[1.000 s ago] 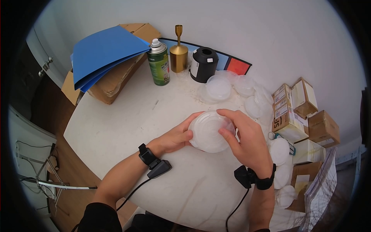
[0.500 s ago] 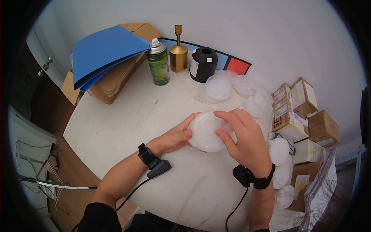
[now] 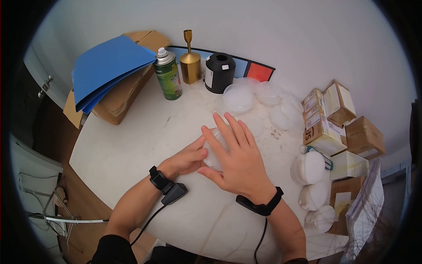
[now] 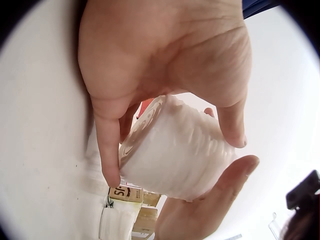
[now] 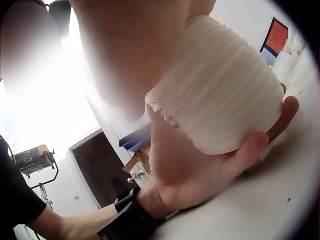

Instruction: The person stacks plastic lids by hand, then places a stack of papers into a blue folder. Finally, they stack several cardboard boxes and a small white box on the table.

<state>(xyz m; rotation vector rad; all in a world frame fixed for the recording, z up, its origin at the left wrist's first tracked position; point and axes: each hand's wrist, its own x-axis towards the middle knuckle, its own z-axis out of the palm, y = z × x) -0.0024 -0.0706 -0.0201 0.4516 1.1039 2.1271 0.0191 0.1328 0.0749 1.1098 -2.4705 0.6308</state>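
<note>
A thick stack of translucent white plastic lids [image 3: 213, 159] is held just over the middle of the table, its ribbed side showing in both wrist views. My left hand [image 3: 184, 159] grips the stack from the left, thumb on the near edge and fingers underneath. In the left wrist view the stack [image 4: 172, 150] tilts between the fingers and thumb. Across its top lies my right hand [image 3: 241, 165], fingers spread and nearly straight, hiding much of it in the head view. The right palm and fingers touch the stack [image 5: 225, 87] from above in the right wrist view.
More round lids [image 3: 238, 99] lie at the back of the white table [image 3: 127, 154], with several stacks [image 3: 308, 168] along its right side. Cardboard boxes [image 3: 325, 127] stand behind those. A spray can [image 3: 169, 79], gold candlestick [image 3: 190, 68], black canister [image 3: 219, 74] and blue folders [image 3: 110, 64] line the back.
My right hand has turned from fingertips on the rim to spread fingers over the top. Both hands and the stack have shifted slightly left, and the head view has turned a little.
</note>
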